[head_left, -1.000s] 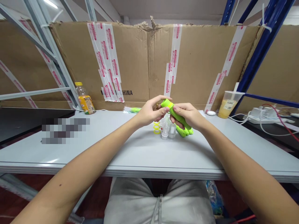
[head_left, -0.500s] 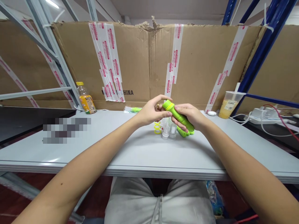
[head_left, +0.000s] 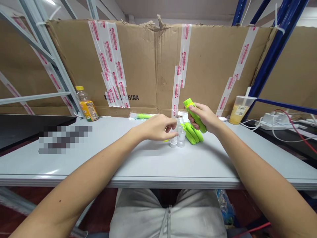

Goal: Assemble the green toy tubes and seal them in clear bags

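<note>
My right hand (head_left: pixel 201 116) is wrapped around a bright green tube with a threaded neck (head_left: pixel 193 110), held tilted above the table with its neck up and to the left. My left hand (head_left: pixel 160 127) reaches down to the clear plastic bottle-shaped pieces (head_left: pixel 181 138), its thumb and index finger apart beside them. Whether the fingertips touch a clear piece, I cannot tell. Several more green pieces (head_left: pixel 194 134) lie side by side under the raised tube. A bit of a yellow ring (head_left: pixel 166 140) shows beneath my left hand, which hides the rest.
At the back lies a green item in a clear wrapper (head_left: pixel 143 116). A juice bottle (head_left: pixel 89 109) stands back left, a plastic cup with a drink (head_left: pixel 240 110) back right. Cables and a power strip (head_left: pixel 276 122) lie at the right. Cardboard (head_left: pixel 145 66) walls the table's far side.
My left hand has let go of the green tube's neck and moved down to the clear pieces. My right hand keeps the tube, more upright now and slightly higher.
</note>
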{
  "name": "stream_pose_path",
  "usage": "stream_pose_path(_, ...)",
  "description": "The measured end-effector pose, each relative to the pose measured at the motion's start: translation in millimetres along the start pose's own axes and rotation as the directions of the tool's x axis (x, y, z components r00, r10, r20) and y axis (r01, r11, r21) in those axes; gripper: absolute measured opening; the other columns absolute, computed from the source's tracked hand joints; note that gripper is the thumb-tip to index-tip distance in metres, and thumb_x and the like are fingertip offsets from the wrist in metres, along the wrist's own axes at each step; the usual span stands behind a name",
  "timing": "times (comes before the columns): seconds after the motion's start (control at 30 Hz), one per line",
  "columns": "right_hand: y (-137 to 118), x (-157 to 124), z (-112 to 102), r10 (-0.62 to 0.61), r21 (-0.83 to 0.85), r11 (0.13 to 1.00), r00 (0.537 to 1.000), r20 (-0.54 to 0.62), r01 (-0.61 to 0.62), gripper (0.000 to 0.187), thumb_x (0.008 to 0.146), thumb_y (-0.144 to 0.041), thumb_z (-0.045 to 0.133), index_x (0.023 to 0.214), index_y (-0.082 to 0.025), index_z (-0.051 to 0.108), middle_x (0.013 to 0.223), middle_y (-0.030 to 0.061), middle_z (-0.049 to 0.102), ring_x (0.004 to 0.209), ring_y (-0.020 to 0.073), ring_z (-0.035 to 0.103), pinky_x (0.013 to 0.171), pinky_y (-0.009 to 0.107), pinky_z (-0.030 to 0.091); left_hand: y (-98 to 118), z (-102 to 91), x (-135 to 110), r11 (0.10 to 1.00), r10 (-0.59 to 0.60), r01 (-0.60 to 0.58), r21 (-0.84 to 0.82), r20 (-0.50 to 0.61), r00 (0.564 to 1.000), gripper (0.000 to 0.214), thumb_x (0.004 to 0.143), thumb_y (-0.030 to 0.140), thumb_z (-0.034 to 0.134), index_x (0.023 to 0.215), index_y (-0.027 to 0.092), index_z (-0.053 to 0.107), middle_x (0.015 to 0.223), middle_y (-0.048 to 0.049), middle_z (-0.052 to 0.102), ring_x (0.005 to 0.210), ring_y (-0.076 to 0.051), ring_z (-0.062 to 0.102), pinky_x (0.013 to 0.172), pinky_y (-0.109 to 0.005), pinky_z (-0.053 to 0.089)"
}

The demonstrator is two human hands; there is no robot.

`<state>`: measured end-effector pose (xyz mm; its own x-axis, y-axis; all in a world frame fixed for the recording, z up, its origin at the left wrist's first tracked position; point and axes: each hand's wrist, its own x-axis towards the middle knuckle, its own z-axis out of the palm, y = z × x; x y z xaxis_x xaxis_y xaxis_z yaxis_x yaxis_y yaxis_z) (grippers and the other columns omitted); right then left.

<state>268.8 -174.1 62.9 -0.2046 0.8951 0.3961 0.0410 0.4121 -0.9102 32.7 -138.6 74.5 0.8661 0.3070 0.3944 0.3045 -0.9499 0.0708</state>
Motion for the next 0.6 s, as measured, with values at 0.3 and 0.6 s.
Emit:
stream_pose_path(0.3,-1,-1,5,0.020,-0.092,0.996,0.999,0.031,-0.018,0.036,0.090,-0.056,0.061,0.088,-0.022,0.049,0.058,-0.0050,0.052,0.037,0.0093,0.045,0.033,0.022,0.035,2,11.1,3,0.998,-0.009,0.018,-0.065,0.137,0.991,0.012,0.075,0.029,0.065,0.083,0.020,0.067,0.070,0.0014,0.065,0.060,-0.011,0.055,0.057,-0.024,0.034)
stream_pose_path(0.6,-1,-4,0,0.074,-0.142,0.989,0.981,0.177,-0.049,0.033,0.089,-0.053,0.063,0.094,-0.021,0.054,0.060,-0.0047,0.054,0.037,0.0087,0.045,0.032,0.022,0.035,-13,-13.6,3,0.811,-0.244,0.097,-0.578,-0.183,0.952,0.013,0.071,0.024,0.068,0.072,0.017,0.057,0.056,0.0038,0.054,0.048,-0.007,0.047,0.046,-0.021,0.035)
